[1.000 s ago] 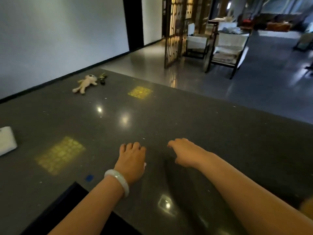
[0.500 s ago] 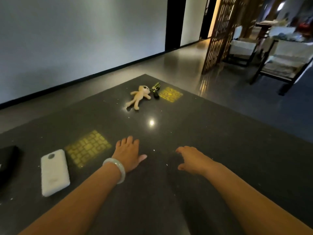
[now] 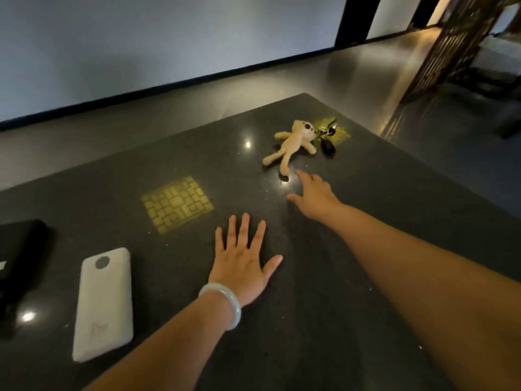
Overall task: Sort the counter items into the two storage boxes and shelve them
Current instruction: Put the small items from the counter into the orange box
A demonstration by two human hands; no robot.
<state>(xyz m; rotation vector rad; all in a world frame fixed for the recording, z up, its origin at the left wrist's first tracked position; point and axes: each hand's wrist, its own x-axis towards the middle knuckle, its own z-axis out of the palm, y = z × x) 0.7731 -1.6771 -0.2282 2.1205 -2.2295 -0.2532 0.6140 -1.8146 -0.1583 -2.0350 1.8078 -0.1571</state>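
Note:
A small cream plush toy (image 3: 293, 143) lies on the dark stone counter (image 3: 394, 198) near its far corner, with a black key fob and keys (image 3: 328, 138) at its head. My right hand (image 3: 313, 194) stretches toward the toy, fingers apart, its fingertip just short of the toy's leg and holding nothing. Flat on the counter with fingers spread rests my left hand (image 3: 242, 263), a pale bangle on its wrist. A white power bank (image 3: 103, 301) lies to its left.
A black box-like object (image 3: 17, 261) sits at the counter's left edge, partly cut off. Beyond the far counter edge lie a shiny floor and a pale wall. A wooden lattice screen (image 3: 456, 43) stands at the upper right.
My view has swung left, bringing the power bank and black object fully in. My right hand has reached forward to the plush toy. My left hand has spread flat.

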